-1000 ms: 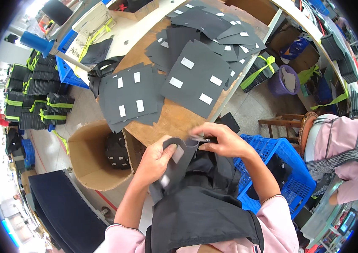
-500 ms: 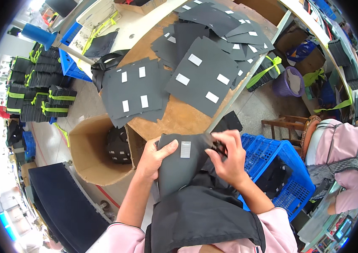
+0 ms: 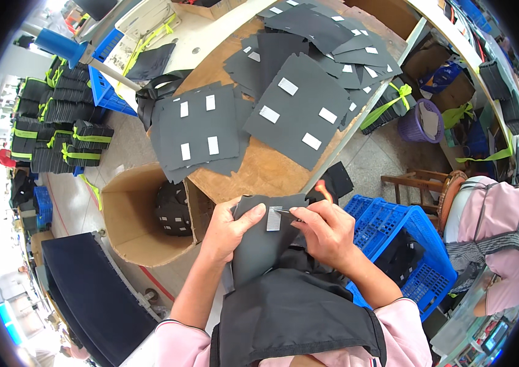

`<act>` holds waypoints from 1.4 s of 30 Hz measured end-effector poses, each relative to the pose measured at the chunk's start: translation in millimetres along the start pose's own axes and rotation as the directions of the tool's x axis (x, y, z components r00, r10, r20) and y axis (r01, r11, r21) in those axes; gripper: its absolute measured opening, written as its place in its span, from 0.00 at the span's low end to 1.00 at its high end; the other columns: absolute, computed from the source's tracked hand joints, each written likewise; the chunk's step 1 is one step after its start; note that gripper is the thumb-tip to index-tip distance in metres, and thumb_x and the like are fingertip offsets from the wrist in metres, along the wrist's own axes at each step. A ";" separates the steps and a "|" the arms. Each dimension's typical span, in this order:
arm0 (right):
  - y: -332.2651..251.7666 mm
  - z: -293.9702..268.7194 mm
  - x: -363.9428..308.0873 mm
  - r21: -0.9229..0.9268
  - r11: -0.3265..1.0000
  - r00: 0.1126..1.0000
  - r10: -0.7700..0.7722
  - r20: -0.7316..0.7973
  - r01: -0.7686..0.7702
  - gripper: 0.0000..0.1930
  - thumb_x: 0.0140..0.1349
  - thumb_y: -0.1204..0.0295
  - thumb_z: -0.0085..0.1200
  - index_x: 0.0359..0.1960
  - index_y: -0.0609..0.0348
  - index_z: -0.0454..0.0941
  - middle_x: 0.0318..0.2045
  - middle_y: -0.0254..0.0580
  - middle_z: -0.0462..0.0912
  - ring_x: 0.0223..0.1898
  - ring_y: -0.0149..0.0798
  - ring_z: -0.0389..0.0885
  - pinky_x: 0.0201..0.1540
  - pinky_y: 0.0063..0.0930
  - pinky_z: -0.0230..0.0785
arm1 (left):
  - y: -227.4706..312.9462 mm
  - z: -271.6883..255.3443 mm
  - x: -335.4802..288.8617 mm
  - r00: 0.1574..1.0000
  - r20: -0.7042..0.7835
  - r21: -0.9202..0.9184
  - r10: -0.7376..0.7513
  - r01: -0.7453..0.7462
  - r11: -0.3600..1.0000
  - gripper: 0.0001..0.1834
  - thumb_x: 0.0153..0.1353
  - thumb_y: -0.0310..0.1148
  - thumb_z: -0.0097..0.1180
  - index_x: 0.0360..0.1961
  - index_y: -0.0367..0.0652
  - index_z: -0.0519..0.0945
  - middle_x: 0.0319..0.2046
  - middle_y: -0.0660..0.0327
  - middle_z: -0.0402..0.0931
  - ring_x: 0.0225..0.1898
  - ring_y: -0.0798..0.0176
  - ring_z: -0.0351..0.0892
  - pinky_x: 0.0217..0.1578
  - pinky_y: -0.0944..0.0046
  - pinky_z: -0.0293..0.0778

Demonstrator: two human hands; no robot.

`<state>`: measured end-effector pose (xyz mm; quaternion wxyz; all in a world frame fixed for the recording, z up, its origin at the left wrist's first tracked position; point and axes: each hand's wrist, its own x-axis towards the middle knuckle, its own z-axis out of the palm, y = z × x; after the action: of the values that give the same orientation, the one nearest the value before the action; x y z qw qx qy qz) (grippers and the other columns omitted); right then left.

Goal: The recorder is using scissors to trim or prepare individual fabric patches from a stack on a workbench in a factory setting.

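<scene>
Head view: dark grey panel [image 3: 252, 248] is held up in front of the lap, near the table's closest corner, its lower part running down to the black apron [image 3: 299, 315]. One white patch [image 3: 273, 221] shows on its upper face; the lower part curves away, so other patches cannot be counted.

Left hand [image 3: 224, 231]: closed on the panel's upper left edge, thumb on the face, fingers mostly hidden behind. Right hand [image 3: 325, 233]: fingers curled round a small tool with an orange handle [image 3: 323, 191], thumb and forefinger pinched close to its thin metal tip. Tip lies at the patch's top edge; contact with thread or cloth too small to tell.

Progress, judged: this panel is mid-work. Its visible patch is already on; the detail at that patch's edge appears unfinished.

Outward, on the wooden table [image 3: 272, 169]: a left stack [image 3: 195, 131], one four-patch panel [image 3: 296, 110], and a loose pile [image 3: 305, 29] beyond. All carry patches; which are finished and which are waiting cannot be told. Carton [image 3: 126, 223] at left holds patched dark pieces [image 3: 173, 211]; blue crate [image 3: 369, 215] at right holds dark pieces too.
</scene>
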<state>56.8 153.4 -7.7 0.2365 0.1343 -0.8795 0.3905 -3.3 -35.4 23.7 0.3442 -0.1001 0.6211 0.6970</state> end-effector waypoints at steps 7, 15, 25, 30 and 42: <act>7.2 -2.9 -4.1 0.183 0.981 0.998 0.060 0.015 -0.062 0.16 0.40 0.77 0.64 0.35 0.56 0.77 0.26 0.39 0.74 0.24 0.38 0.76 0.24 0.27 0.67 | 0.4 2.5 1.8 1.000 0.016 -0.033 -0.007 0.008 0.999 0.14 0.57 0.35 0.59 0.36 0.34 0.78 0.29 0.62 0.77 0.29 0.72 0.74 0.31 0.71 0.72; 4.4 -4.9 3.7 0.074 0.996 0.998 0.049 0.036 -0.051 0.18 0.39 0.78 0.64 0.36 0.57 0.77 0.26 0.37 0.74 0.22 0.38 0.74 0.22 0.28 0.65 | 4.2 4.4 -1.7 0.999 0.048 -0.031 -0.014 0.016 0.999 0.14 0.57 0.34 0.59 0.36 0.33 0.77 0.30 0.62 0.77 0.29 0.72 0.74 0.31 0.71 0.72; 4.7 -11.8 3.1 0.335 0.918 0.968 0.149 0.202 -0.211 0.18 0.40 0.78 0.64 0.36 0.55 0.78 0.27 0.38 0.75 0.23 0.39 0.75 0.24 0.28 0.68 | 2.9 3.8 1.1 0.997 0.064 -0.054 -0.039 0.042 0.998 0.13 0.57 0.34 0.58 0.37 0.33 0.77 0.30 0.61 0.77 0.30 0.72 0.75 0.31 0.71 0.72; 5.8 -7.3 5.0 0.175 0.973 0.982 0.125 0.139 -0.149 0.19 0.39 0.79 0.64 0.37 0.56 0.77 0.28 0.40 0.75 0.24 0.39 0.76 0.25 0.27 0.69 | 5.8 5.6 0.4 0.997 0.068 -0.053 -0.046 0.050 0.997 0.12 0.58 0.33 0.58 0.37 0.33 0.78 0.30 0.61 0.77 0.29 0.72 0.75 0.31 0.71 0.72; -0.6 -3.2 1.8 0.133 0.980 0.988 0.144 0.059 -0.150 0.16 0.39 0.77 0.64 0.34 0.55 0.78 0.25 0.37 0.75 0.23 0.39 0.75 0.24 0.28 0.67 | 3.6 0.5 1.0 0.994 0.060 -0.048 -0.089 0.092 0.995 0.14 0.56 0.35 0.59 0.36 0.34 0.78 0.29 0.61 0.77 0.29 0.71 0.75 0.31 0.71 0.72</act>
<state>56.6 155.4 -4.4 0.1755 0.0944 -0.8636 0.4631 -6.0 -34.5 26.1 0.3904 -0.1167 0.5877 0.6990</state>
